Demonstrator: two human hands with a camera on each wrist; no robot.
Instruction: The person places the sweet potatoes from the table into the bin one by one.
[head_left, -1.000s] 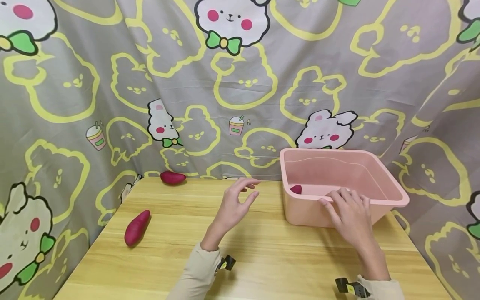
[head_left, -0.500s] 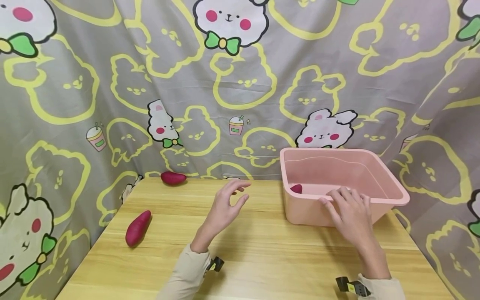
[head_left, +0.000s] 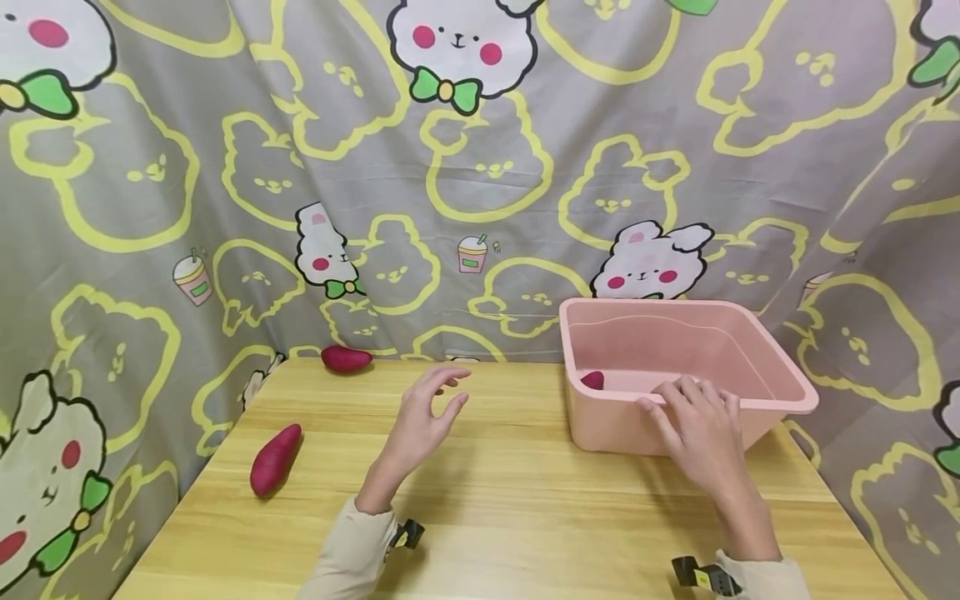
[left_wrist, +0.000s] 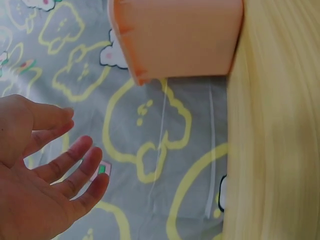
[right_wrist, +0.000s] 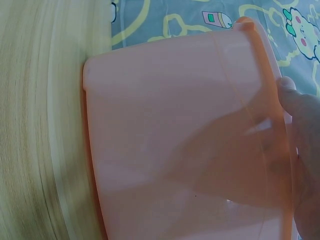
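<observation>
My left hand (head_left: 418,421) hovers above the wooden table with loosely bent fingers and nothing in it; its spread fingers also show in the left wrist view. To its left lies a purple-red sweet potato (head_left: 276,460), and a second sweet potato (head_left: 346,359) rests by the table's back edge. At the right stands a pink plastic bin (head_left: 622,427). My right hand (head_left: 703,429) grips the bin's near rim, fingers over the top and thumb on the outer side. Inside the bin's left corner part of another sweet potato (head_left: 593,380) shows; the near wall hides the rest.
The wooden table (head_left: 510,508) ends at the back against a grey curtain (head_left: 495,183) with cartoon prints. The curtain also closes off the left and right sides. The bin stands close to the table's right back corner.
My left hand has moved left and slightly toward me, away from the bin, with its fingers still loose. The right hand, the bin and the sweet potatoes have stayed in place.
</observation>
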